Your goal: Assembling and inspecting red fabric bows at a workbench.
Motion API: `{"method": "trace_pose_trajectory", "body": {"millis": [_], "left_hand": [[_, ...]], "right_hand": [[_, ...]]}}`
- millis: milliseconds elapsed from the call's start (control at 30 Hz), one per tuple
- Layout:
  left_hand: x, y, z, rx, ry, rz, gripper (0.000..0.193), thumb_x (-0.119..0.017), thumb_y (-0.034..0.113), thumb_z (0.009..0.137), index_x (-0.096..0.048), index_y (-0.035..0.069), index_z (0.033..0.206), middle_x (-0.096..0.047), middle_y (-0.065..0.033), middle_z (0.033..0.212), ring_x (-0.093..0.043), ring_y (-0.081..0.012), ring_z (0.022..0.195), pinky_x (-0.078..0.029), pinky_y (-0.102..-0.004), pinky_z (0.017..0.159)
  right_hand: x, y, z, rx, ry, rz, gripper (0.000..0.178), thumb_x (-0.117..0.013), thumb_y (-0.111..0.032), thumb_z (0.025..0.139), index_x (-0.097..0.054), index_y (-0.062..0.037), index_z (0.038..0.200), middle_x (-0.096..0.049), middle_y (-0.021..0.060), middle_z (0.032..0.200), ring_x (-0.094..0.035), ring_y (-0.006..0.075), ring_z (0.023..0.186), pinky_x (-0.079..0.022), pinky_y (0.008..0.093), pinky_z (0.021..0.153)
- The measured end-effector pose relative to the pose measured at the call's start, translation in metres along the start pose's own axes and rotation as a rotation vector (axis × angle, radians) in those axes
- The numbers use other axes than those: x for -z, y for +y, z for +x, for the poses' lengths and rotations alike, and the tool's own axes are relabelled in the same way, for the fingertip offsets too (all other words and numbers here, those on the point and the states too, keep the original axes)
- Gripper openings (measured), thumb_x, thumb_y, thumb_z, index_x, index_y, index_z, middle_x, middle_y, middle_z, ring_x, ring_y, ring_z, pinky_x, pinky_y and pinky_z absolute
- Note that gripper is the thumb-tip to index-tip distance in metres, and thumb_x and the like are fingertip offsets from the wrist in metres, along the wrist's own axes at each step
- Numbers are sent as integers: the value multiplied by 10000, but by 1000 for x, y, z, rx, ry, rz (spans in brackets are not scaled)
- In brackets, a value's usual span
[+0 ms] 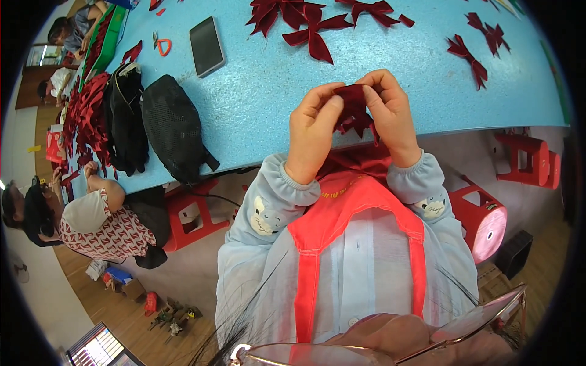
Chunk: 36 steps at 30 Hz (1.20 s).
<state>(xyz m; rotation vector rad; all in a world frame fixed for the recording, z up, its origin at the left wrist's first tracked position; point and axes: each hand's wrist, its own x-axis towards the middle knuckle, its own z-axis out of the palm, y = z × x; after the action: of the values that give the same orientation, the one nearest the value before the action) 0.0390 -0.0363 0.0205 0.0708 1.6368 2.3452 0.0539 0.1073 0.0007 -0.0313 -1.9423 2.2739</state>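
A dark red velvet bow (pixel 352 111) is held up between both my hands at the near edge of the blue table. My left hand (pixel 314 125) pinches its left side between thumb and fingers. On the other side my right hand (pixel 392 116) grips it the same way, thumb in front. The cut tails hang below my thumbs, and part of the bow is hidden by my fingers. Beyond my hands, more velvet bows (pixel 315 35) lie in a loose group. Two smaller bows (pixel 469 59) rest farther right.
Left on the blue table (pixel 256 91) are a phone (pixel 207 46), orange-handled snips (pixel 162 45), black bags (pixel 174 125) and a heap of red velvet pieces (pixel 88 116). A green crate (pixel 110 36) stands behind. Co-workers sit along the left; red stools (pixel 482 213) stand below.
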Motion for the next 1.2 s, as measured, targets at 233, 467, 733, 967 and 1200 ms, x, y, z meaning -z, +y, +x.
{"method": "trace_pose_trajectory", "body": {"millis": [233,467,733,967,1200], "left_hand": [[2,-4,1,79,-155,127,145,-621,81,820,-569,0,929,-617,-26,821,-564,-65,751,-463,-221,643],[9,-12,4,134,-93,56,118,-616,79,819,-566,9,899,-604,-14,765,-542,-55,673,-431,-206,575],[7,-5,4,99,-196,142,120,-596,105,839,-568,9,907,-596,-8,763,-524,-55,654,-420,-198,561],[13,-9,8,112,-77,18,119,-572,110,866,-557,5,920,-598,-19,811,-536,-63,696,-445,-211,590],[1,-15,4,78,25,-156,90,-516,79,902,-530,16,965,-598,-38,905,-558,-78,750,-470,-220,649]], "right_hand": [[0,-2,2,41,-19,-51,74,-499,-83,908,-506,-29,958,-566,-1,842,-515,49,751,-429,193,644],[3,-11,3,-271,-41,344,141,-546,-74,879,-550,-23,1010,-595,6,865,-542,60,751,-453,209,655],[6,0,0,-213,-69,314,135,-581,-84,858,-611,-13,970,-609,0,838,-550,67,745,-459,209,684],[2,-21,1,-125,108,312,174,-573,-89,868,-601,-19,1025,-609,-10,873,-559,84,803,-458,231,738],[10,8,-11,-135,110,224,144,-564,-138,889,-602,-53,998,-606,-30,872,-546,65,784,-440,212,697]]}}
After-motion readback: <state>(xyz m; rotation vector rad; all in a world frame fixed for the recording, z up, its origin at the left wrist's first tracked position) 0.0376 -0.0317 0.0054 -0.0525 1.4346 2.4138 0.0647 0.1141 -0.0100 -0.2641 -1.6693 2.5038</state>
